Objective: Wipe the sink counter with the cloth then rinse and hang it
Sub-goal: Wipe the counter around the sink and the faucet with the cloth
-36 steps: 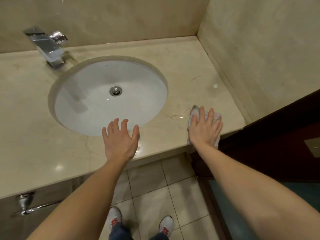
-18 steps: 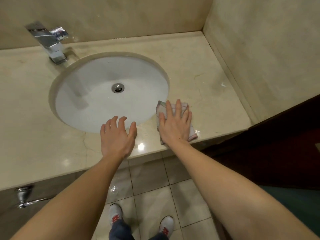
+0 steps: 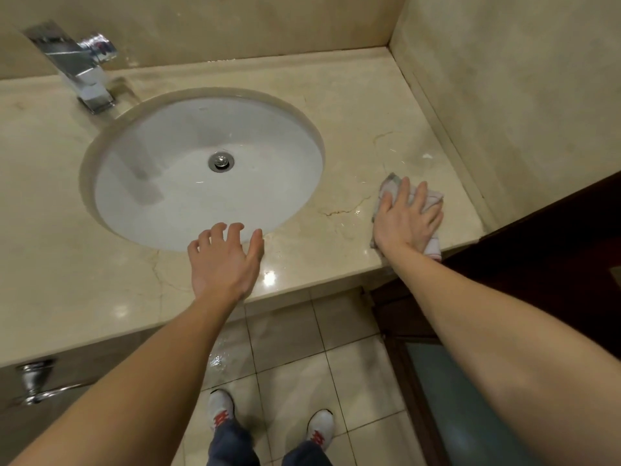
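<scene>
Cloth position governs the coming stroke: the small, crumpled white cloth with a red edge stripe [image 3: 431, 200] lies on the polished beige marble sink counter [image 3: 356, 105], at its front right corner, and is pressed flat beneath the right hand [image 3: 408, 218], whose fingers are spread across it. One end of the cloth hangs just over the counter's front edge. From that hand, the round white basin [image 3: 188, 183] lies to the left and the unwiped strip of counter runs away toward the back wall, along the side wall. The left hand [image 3: 223, 264] is held open and empty, fingers loosely spread, near the basin's front rim. Wiping is judged to be in progress; rinsing under the chrome tap [image 3: 84, 72], well apart at the far left, is not yet begun.
</scene>
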